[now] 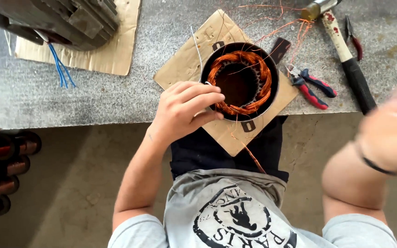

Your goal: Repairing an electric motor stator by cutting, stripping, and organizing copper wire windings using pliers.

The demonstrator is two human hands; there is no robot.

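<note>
A round black motor stator [240, 80] with copper wire windings sits on a piece of cardboard [184, 66] at the bench edge. My left hand [184, 110] rests on the stator's near left rim, fingers curled and pinching at the windings beside a thin white strand [196, 46]. Loose copper wire [272, 27] trails from the stator toward the back. My right hand [391, 128] is raised close to the camera at the right, blurred, with a dark band on the wrist; what it holds cannot be made out.
A hammer [345, 50], red-and-blue pliers [311, 85] and small red cutters [353, 36] lie right of the stator. A grey motor housing [65, 18] with blue wires sits on cardboard at back left. Copper wire spools [5, 170] stand on the floor, left.
</note>
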